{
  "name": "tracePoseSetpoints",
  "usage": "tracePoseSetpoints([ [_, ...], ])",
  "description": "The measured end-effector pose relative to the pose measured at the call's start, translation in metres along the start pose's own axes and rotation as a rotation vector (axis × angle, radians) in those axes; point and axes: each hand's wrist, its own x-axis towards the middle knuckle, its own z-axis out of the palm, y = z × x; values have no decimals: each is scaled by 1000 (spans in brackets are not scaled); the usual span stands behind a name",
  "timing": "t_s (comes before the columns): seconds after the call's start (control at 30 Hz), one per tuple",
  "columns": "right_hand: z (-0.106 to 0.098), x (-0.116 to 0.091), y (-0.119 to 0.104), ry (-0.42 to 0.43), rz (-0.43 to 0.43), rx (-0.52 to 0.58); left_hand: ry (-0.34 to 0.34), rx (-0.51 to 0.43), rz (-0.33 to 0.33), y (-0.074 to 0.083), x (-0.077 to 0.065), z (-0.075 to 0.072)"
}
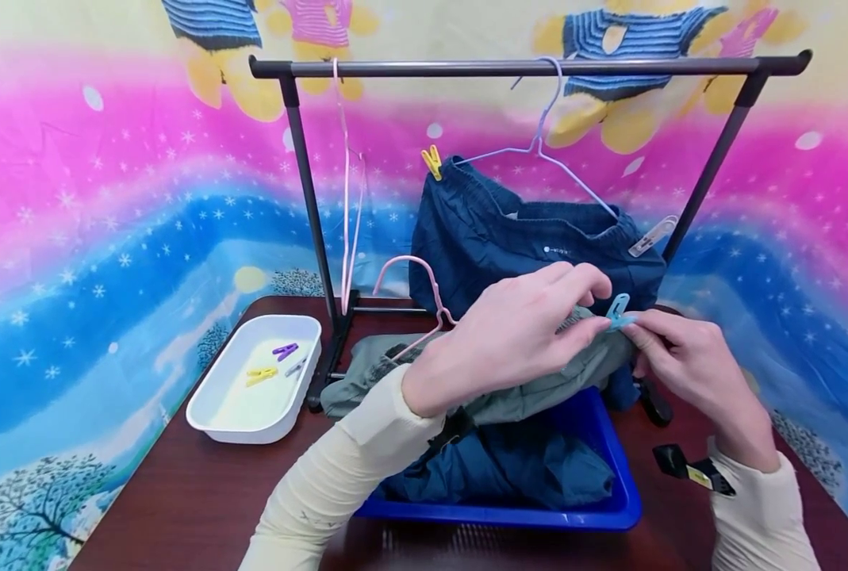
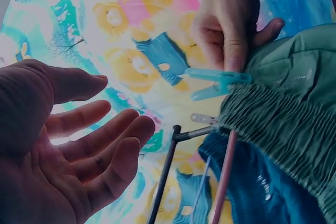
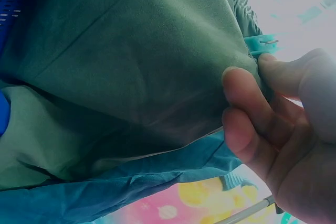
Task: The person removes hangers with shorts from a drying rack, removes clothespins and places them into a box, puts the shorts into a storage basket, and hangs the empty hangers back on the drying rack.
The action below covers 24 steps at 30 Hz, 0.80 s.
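Note:
Grey-green elastic-waisted pants (image 1: 531, 396) hang on a pink hanger (image 1: 434, 297) in front of the rack. A light-blue clothespin (image 2: 220, 82) bites the waistband (image 2: 252, 114) at its right end. My right hand (image 1: 688, 357) pinches the cloth beside that clothespin, its thumb (image 3: 278, 72) against the clip. My left hand (image 2: 79, 140) is a little to the left of the clothespin, fingers loosely spread and holding nothing. The far end of the waistband is partly hidden behind my left arm in the head view.
Navy pants (image 1: 481, 246) hang from a blue hanger (image 1: 541, 119) on the black rack (image 1: 424, 70), with a yellow clothespin (image 1: 432, 162) and a clear one (image 1: 654, 236). A blue basket (image 1: 623, 492) holds dark clothing. Several clothespins lie in a white tray (image 1: 202, 412).

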Motion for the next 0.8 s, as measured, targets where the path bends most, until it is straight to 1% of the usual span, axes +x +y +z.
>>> tracePoseSetpoints([
  [0.07, 0, 0, 0, 3, -4, -5, -18, 5, -7, 0, 4, 4],
  [0.2, 1, -1, 1, 3, -5, -11, -24, 16, -12, -3, 10, 13],
  [0.4, 2, -1, 1, -1, -20, 20, -28, 76, -48, -6, 15, 24],
  [0.53, 1, -1, 1, -19, -7, 22, -54, 107, -83, -9, 18, 29],
  [0.7, 1, -1, 1, -36, -5, 20, -82, 140, -96, -11, 24, 32],
  [0.8, 2, -1, 1, -17, -25, 42, -115, 183, -103, -9, 30, 33],
])
